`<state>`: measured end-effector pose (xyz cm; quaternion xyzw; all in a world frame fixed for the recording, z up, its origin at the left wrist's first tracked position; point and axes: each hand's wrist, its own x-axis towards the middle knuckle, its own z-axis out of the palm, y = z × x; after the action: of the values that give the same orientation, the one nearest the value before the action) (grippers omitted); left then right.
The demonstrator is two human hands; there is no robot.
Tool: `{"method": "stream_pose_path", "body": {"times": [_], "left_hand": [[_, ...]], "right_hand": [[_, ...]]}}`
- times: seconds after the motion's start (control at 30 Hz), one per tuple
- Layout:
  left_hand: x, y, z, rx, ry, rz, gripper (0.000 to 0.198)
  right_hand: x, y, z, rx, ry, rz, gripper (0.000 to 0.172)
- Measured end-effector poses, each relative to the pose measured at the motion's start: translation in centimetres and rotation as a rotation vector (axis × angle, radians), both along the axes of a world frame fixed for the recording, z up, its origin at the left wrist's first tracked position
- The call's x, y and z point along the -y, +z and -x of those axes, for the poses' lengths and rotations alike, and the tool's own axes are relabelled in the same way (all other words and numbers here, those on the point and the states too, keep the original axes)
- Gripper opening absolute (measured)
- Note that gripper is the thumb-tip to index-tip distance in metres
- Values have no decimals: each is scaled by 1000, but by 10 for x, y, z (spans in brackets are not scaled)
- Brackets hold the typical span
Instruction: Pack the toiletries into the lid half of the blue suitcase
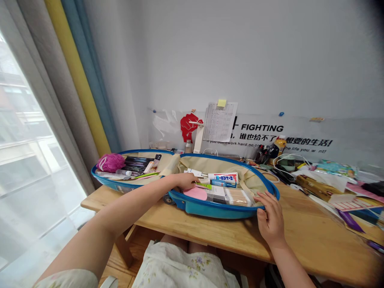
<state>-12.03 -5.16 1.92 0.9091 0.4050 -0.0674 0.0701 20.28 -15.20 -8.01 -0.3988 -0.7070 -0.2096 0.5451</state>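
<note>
**Left hand (187,181) reaching into the open case (222,212), right hand (271,218) resting on its rim (207,203)**

The left hand is dipping into the right half, its fingers curling down by a green packet (204,186) — whether it is gripping anything, I cannot tell. The right hand is lying loosely unfolded, fingers apart, over the rim at the right end, holding nothing.

Around the left hand, a pink disc (195,193) is lying on the near side, with a white box (216,192) to its right and cotton swabs (238,197) farther right. Beyond these, a blue tube (224,183) is lying just in front of a toothpaste box (231,176).

The case is lying spread on the wooden table (240,232), both halves facing up. Its left half is holding a purple puff (111,163) at the far left, dark slim sticks (136,164) beside it, and a small clear bottle (123,173) nearer.

To the right, a brown pouch (312,186) is lying among clutter, and a yellow bottle (281,145) is standing farther back. On the far wall, a printed sheet (220,122) is covering part of a banner (303,136) — a red fist (189,127) is showing to its left. Curtains (70,72) are hanging at the left.
</note>
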Motion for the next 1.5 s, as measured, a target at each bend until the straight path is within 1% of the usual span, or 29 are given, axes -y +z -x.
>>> {"method": "stream_pose_path", "body": {"times": [0.2,0.4,0.47,0.53,0.63,0.7,0.77,0.83,0.9,0.97,1.03,1.13,1.23,1.37,1.5], "left_hand": [[-3,-5,3,45,-26,-28,43],[-1,-8,-2,109,2,-53,38],[1,-5,-3,144,28,-79,38],[-1,3,3,201,81,-140,41],[-12,21,27,277,233,-255,45],[-22,30,55,279,367,-300,46],[-31,33,88,239,491,-304,40],[-34,29,121,161,585,-266,31],[-33,19,148,67,649,-207,32],[-29,8,168,-12,679,-149,32],[-27,-1,181,-61,677,-103,32],[-28,-9,189,-85,641,-54,33],[-33,-13,191,-101,614,-27,34],[-36,-15,194,-130,604,-16,35],[-32,-13,195,-138,602,-30,32]], "right_hand": [[1,0,-2,46,-12,10,28],[1,1,0,43,-8,-8,28],[0,1,0,30,-4,-7,28],[0,1,0,23,-1,-4,28],[0,0,-1,34,-3,-5,28],[0,1,0,37,-10,-3,28],[0,1,0,34,-17,0,29],[0,1,0,36,-15,-3,28],[0,0,0,37,-12,-5,28],[-1,-1,-1,34,-10,6,27],[-1,-2,-3,28,-12,18,27],[-1,-2,-3,22,-13,15,28],[0,0,-1,23,-11,8,28],[2,2,0,15,-2,6,28],[1,2,0,28,-9,13,28]]}}
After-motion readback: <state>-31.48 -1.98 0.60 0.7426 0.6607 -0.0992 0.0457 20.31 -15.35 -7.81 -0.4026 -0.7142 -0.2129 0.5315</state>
